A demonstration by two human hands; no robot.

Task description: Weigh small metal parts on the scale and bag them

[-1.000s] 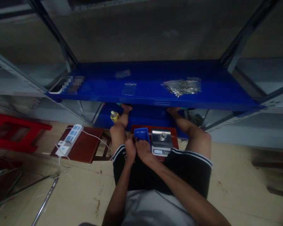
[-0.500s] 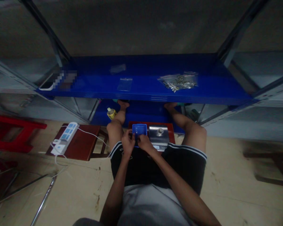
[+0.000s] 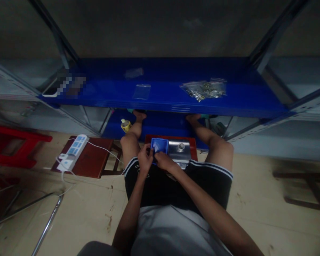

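My left hand (image 3: 145, 159) is at the left side of a small blue plastic box (image 3: 165, 141), fingers curled and thumb towards the other hand. My right hand (image 3: 164, 162) is closed at the box's near edge. What the fingertips of either hand hold is too small and dark to make out. A pale, clear-looking patch shows inside the box, perhaps thin plastic. Right of the box stands a digital scale (image 3: 185, 153) with a metal plate and a small round item (image 3: 180, 146) on it. Both rest on a reddish-brown wooden stool (image 3: 193, 144) between my knees.
On the blue shelf (image 3: 160, 96) ahead lie zip bags of small metal parts (image 3: 205, 89) and flat clear bags (image 3: 142, 91). A power strip (image 3: 74, 151) with white cords sits on a stool (image 3: 93, 160) at left. A yellow-labelled bottle (image 3: 126, 125) stands near my left leg.
A pale patch in the blue box shows more plainly. My right hand has turned slightly, and the box sits a little further right against the scale. The view has shifted slightly.
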